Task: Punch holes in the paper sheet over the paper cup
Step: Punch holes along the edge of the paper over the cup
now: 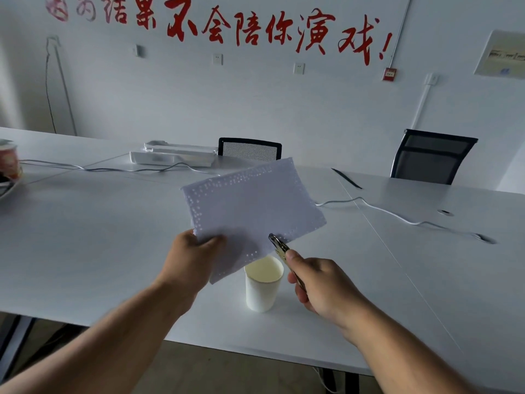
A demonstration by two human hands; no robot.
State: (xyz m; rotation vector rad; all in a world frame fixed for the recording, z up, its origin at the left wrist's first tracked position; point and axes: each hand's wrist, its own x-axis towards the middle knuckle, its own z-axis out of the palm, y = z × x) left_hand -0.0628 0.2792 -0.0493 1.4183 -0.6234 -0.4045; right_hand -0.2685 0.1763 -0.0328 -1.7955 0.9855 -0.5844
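Observation:
A white paper sheet (pixel 250 206) with rows of small holes along its edges is held up above the table. My left hand (pixel 193 257) grips its near left corner. My right hand (pixel 318 282) is shut on a metal hole punch (pixel 279 250), whose jaws bite the sheet's near edge. A white paper cup (pixel 262 285) stands upright on the white table (pixel 99 251), just below that edge and between my two hands. The sheet's lower corner hides part of the cup's rim.
A white cable (pixel 397 216) runs across the table to the right. At the far side lie a white tray-like box (pixel 173 156) and a black pen (pixel 346 177); two black chairs (pixel 431 156) stand behind. A printed cup (pixel 10 162) sits far left.

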